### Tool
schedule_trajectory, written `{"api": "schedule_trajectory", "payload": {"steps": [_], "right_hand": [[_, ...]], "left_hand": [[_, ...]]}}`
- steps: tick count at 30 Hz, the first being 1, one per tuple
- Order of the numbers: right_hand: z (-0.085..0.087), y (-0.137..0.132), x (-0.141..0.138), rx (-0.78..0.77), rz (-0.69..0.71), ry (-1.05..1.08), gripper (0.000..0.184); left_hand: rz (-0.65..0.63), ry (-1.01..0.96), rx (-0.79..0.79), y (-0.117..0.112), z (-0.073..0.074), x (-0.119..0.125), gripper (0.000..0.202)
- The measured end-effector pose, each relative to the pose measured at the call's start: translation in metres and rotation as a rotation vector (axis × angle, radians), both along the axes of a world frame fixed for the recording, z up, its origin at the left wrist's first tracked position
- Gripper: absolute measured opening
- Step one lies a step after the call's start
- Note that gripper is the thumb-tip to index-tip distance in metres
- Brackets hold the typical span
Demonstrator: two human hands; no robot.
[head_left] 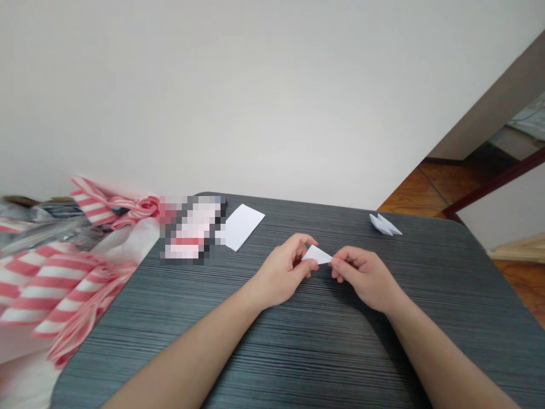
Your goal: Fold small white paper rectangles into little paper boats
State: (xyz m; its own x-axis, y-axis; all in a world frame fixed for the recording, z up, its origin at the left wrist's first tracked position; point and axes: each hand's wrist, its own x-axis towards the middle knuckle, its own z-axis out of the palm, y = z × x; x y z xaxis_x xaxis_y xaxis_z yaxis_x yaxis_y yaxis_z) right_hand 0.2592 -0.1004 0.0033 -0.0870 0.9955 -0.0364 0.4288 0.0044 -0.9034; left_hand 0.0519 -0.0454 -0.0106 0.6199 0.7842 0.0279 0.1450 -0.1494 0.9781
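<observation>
A small folded piece of white paper (317, 255), tapering to a point on the right, is held between my two hands above the dark table. My left hand (284, 271) grips its wide left end between thumb and fingers. At the pointed end, the thumb and fingers of my right hand (361, 274) pinch the tip. Flat on the table to the left lies a white paper rectangle (244, 226). Another folded white paper piece (385, 224), with pointed ends, rests near the back edge on the right.
The dark wood-grain table (272, 363) stands against a pale wall (272, 102). A blurred-out flat object (193, 227) lies at its back left. Red-and-white striped cloth (63, 284) and clear plastic are piled beyond the left edge. Brown tiled floor (415, 190) shows at right.
</observation>
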Motion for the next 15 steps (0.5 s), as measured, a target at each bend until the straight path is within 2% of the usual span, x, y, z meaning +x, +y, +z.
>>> {"api": "schedule_trajectory", "payload": {"steps": [6,15], "right_hand": [[0.0008,-0.0012,-0.0004,0.003,0.000,0.019,0.021],[-0.0021,0.0004,-0.0008,-0.008,-0.024,0.052,0.021]], "left_hand": [[0.014,-0.001,0.015,0.0001,0.0001,0.0006,0.032],[0.019,-0.019,0.027,0.0008,-0.0011,0.0004,0.024]]}}
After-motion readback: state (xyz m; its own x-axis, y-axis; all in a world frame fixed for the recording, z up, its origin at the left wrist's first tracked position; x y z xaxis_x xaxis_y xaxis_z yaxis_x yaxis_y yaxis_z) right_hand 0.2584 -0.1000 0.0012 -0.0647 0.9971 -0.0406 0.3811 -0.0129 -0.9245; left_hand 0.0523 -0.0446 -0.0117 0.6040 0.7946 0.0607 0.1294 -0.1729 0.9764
